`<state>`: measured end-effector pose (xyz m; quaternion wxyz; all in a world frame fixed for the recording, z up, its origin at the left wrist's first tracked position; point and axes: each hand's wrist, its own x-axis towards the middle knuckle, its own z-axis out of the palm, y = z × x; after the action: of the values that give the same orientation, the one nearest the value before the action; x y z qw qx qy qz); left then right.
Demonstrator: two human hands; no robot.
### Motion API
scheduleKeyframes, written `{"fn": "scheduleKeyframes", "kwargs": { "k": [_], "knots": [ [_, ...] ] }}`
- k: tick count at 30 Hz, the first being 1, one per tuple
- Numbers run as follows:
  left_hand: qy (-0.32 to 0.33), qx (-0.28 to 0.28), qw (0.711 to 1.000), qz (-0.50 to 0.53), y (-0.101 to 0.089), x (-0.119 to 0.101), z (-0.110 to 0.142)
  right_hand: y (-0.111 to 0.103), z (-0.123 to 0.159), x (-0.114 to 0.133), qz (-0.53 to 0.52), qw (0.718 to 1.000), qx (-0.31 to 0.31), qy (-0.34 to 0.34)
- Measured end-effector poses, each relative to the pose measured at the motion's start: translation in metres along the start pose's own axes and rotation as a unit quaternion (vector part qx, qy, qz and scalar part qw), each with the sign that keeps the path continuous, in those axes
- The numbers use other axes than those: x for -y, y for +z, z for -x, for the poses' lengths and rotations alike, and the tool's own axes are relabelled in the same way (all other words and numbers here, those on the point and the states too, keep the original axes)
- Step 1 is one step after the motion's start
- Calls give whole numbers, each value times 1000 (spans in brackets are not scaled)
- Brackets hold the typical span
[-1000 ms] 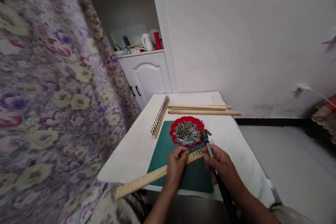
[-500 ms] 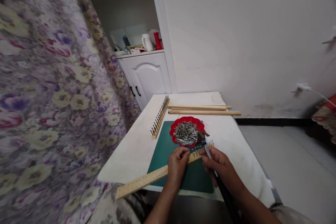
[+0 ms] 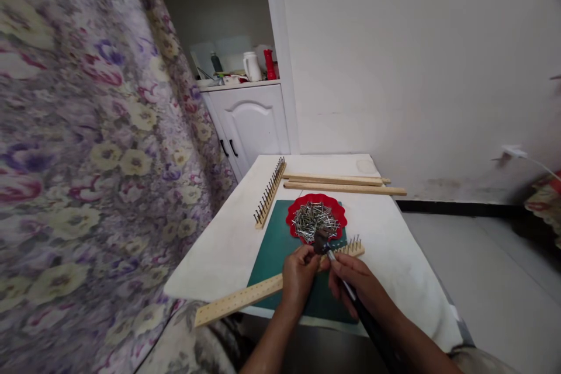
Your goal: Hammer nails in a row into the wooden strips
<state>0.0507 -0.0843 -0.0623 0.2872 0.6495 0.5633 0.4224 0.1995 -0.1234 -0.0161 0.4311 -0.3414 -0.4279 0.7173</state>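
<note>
My left hand (image 3: 299,276) rests on a long wooden strip (image 3: 239,301) marked with rows of small dots. Its thumb and fingers are pinched together; what they hold is hidden. My right hand (image 3: 357,283) grips a hammer (image 3: 322,239) by its metal and black handle. The hammer head hangs right by my left fingertips, over the strip. Several nails (image 3: 353,243) stand upright in the strip's far right end. Just beyond the hammer, a red scalloped dish (image 3: 340,213) is heaped with loose nails (image 3: 313,219).
A green mat (image 3: 274,239) lies under the strip and dish on the white-covered table (image 3: 210,257). At the back left lies a strip studded with nails (image 3: 270,194). Bare wooden strips (image 3: 346,188) lie along the back. A flowered curtain (image 3: 100,158) hangs at left.
The hammer head has moved left and down, from beside the dish to my left fingertips. More of the nailed end of the strip now shows. My left hand keeps its pinch.
</note>
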Motion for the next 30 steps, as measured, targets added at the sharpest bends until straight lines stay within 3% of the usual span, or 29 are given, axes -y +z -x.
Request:
{"fn": "scheduleKeyframes", "kwargs": {
  "k": [21, 30],
  "knots": [
    [-5, 0, 1000, 3, -1, 0, 1, 0, -1, -2, 13, 1000, 7, 19],
    [-10, -3, 1000, -3, 0, -2, 1, 1, 10, 15, 10, 1000, -6, -4]
  ]
}}
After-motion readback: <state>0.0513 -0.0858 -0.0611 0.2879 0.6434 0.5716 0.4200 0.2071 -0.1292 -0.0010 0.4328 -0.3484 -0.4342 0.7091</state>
